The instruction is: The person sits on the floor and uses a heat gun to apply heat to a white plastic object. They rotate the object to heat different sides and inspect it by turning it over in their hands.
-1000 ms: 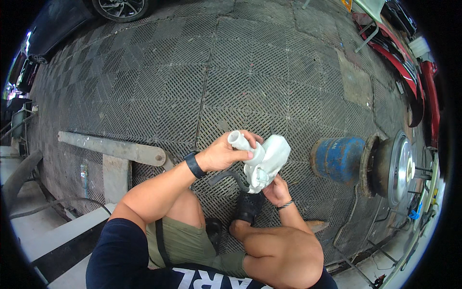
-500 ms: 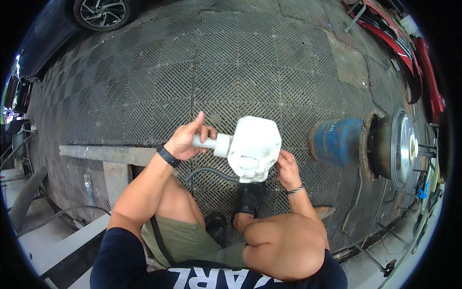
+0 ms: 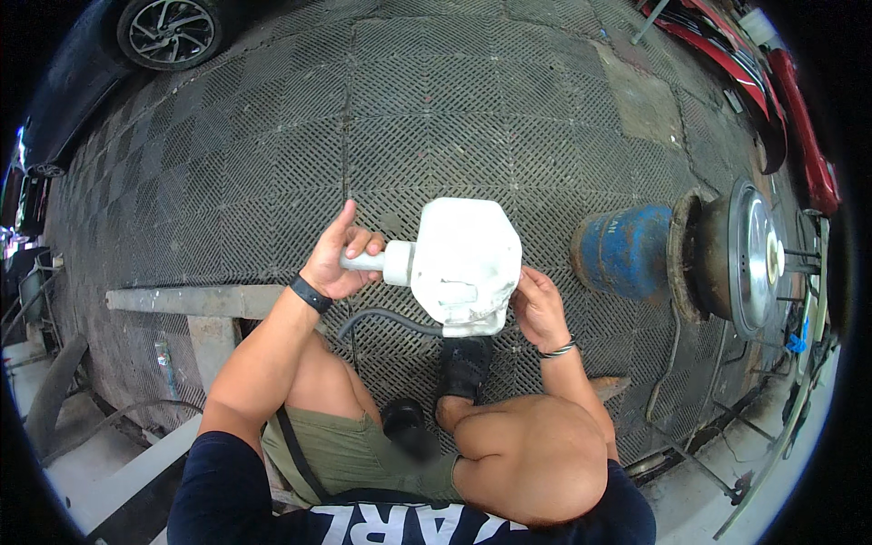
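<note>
In front of me I hold a white plastic reservoir (image 3: 465, 245), a blocky translucent tank that looks like a car's fluid bottle. Its tubular neck (image 3: 365, 262) sticks out to the left, and my left hand (image 3: 338, 257) is closed around it with the thumb pointing away from me. At the tank's lower right edge, my right hand (image 3: 540, 311) grips the side with curled fingers; the fingertips are partly hidden behind it. A black rubber hose (image 3: 386, 315) curves leftward from the tank's near end and hangs loose.
A rusty blue gas cylinder (image 3: 627, 252) with a dark pot and metal lid (image 3: 752, 256) lies to the right. Red car body panels (image 3: 804, 127) lean at the far right. A dark car (image 3: 86, 77) stands far left. A metal beam (image 3: 195, 300) rests on the grated floor mats.
My hands and the reservoir have shifted slightly left and away from me in the picture. The surroundings have shifted a little too, as the view has turned. My grip looks the same.
</note>
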The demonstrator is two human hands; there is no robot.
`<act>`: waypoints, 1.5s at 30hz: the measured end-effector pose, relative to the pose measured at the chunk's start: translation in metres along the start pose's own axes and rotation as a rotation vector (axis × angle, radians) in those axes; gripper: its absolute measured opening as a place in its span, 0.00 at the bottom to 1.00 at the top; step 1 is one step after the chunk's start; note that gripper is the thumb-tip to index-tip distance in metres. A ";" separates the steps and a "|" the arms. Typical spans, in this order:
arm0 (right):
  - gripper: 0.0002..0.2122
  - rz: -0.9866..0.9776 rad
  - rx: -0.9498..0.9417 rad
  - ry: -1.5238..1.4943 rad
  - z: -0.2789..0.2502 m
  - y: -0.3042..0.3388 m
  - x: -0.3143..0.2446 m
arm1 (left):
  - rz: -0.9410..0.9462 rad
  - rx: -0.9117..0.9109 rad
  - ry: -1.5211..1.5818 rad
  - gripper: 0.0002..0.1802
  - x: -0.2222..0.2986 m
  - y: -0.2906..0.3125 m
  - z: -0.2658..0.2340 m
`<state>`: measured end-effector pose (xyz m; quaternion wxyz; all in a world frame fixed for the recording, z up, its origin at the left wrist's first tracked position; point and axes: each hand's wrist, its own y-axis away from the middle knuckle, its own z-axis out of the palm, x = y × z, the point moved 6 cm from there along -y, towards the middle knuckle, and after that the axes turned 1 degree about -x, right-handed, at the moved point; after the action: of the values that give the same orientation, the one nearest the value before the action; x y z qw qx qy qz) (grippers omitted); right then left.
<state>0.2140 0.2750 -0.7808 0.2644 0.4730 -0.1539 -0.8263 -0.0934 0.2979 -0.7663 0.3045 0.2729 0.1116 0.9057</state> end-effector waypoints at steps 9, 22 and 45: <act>0.10 -0.005 0.002 -0.095 0.023 0.004 -0.020 | -0.077 0.234 0.240 0.43 -0.005 -0.004 0.000; 0.12 -0.113 -0.215 -0.034 0.038 0.003 -0.032 | -0.098 0.072 0.307 0.46 -0.007 -0.010 -0.033; 0.28 -0.896 -0.415 1.230 0.086 0.039 -0.102 | -0.333 0.482 0.195 0.50 -0.045 -0.015 -0.041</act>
<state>0.1929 0.3028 -0.6460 0.0269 0.8030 0.3826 -0.4561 -0.0791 0.2804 -0.8252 0.3629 0.2273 0.3952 0.8127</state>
